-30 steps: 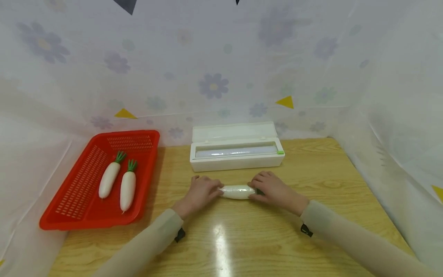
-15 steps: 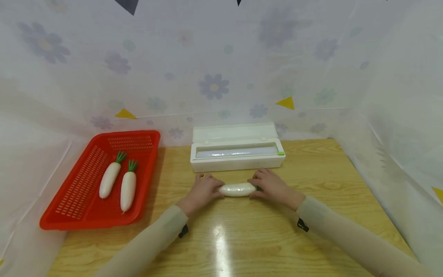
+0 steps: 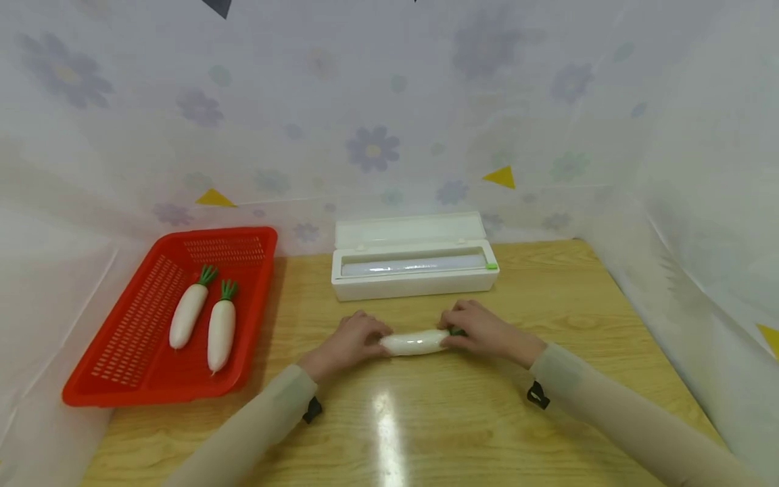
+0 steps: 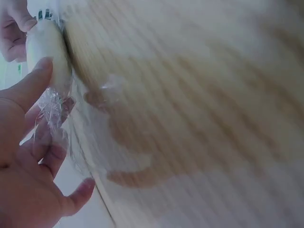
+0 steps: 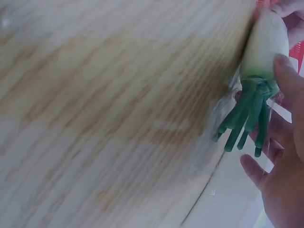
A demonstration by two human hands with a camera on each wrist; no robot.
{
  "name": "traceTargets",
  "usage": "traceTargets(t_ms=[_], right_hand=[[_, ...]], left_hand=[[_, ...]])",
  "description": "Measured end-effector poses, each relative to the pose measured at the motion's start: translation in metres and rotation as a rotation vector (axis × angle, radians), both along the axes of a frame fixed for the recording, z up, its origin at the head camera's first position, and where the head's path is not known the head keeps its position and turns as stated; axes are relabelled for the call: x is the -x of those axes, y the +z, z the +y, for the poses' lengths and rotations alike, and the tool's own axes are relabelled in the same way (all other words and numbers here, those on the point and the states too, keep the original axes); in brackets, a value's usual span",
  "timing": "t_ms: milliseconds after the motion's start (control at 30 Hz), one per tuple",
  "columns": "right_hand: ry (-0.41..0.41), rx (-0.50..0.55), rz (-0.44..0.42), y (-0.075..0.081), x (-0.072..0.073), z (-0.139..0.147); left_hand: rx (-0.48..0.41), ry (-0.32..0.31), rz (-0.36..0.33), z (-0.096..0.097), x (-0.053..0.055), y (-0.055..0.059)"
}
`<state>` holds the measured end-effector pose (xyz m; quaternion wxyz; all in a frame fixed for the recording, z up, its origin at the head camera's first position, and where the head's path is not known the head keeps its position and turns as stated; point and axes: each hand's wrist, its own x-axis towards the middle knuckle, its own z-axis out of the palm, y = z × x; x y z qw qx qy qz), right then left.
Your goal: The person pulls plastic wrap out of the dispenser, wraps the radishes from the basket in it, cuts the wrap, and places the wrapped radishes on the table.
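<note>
A white radish (image 3: pixel 414 343) with green leaves lies crosswise on the table, wrapped in shiny cling film. My left hand (image 3: pixel 349 343) grips its tapered left end. In the left wrist view, the thumb presses on the radish (image 4: pixel 51 52) while loose, crumpled film (image 4: pixel 53 111) trails past the fingers. At the leafy end, my right hand (image 3: pixel 483 331) holds the radish between thumb and fingers. Its green leaves (image 5: pixel 249 114) show under clear film in the right wrist view. Just behind the hands stands a white cling film box (image 3: pixel 414 287), lid raised, with a film roll (image 3: pixel 414 264) inside.
To the left, a red plastic basket (image 3: pixel 258 325) holds two more radishes, a left one (image 3: pixel 189 314) and a right one (image 3: pixel 222 335), both with green tops. Flower-patterned white sheeting (image 3: pixel 389 101) hangs behind and along the sides of the wooden table (image 3: pixel 462 419).
The wrapped radish has shifted slightly away from me and then back towards me, with both hands moving along at its ends. The box and basket have stayed put.
</note>
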<state>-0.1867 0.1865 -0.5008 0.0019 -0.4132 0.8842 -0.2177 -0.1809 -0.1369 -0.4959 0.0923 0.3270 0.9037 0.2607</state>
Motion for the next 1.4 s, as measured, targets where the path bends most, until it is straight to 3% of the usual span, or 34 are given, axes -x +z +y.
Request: traceTargets(t_ms=[167, 267, 400, 500, 633, 833, 1067, 1167, 1267, 1400], right_hand=[[0.008, 0.038, 0.109, -0.003, 0.005, -0.002], [-0.026, 0.055, 0.112, -0.002, 0.007, -0.005], [-0.060, 0.078, 0.093, 0.000, 0.008, -0.009], [-0.059, 0.070, 0.139, 0.004, 0.008, -0.012], [-0.065, -0.001, 0.213, 0.007, 0.007, -0.015], [-0.111, -0.160, 0.241, 0.003, 0.005, -0.017], [-0.127, -0.215, 0.268, 0.000, 0.008, -0.019], [-0.138, -0.216, 0.230, 0.000, 0.008, -0.018], [-0.154, -0.188, 0.134, 0.001, 0.007, -0.015], [-0.163, -0.141, 0.037, 0.002, 0.005, -0.009]], left_hand=[[0.034, 0.024, 0.080, -0.003, 0.003, 0.000], [0.062, 0.039, 0.142, -0.003, 0.004, -0.003], [0.060, 0.064, 0.144, -0.001, 0.005, -0.006], [0.030, 0.095, 0.122, 0.002, 0.005, -0.007], [0.007, 0.127, 0.136, 0.003, 0.006, -0.008], [0.050, 0.146, 0.232, 0.005, 0.006, -0.008], [0.139, 0.162, 0.281, 0.014, 0.004, -0.007], [0.163, 0.176, 0.293, 0.017, 0.001, -0.008], [0.155, 0.202, 0.290, 0.017, -0.002, -0.012], [0.110, 0.219, 0.214, 0.017, -0.007, -0.013]])
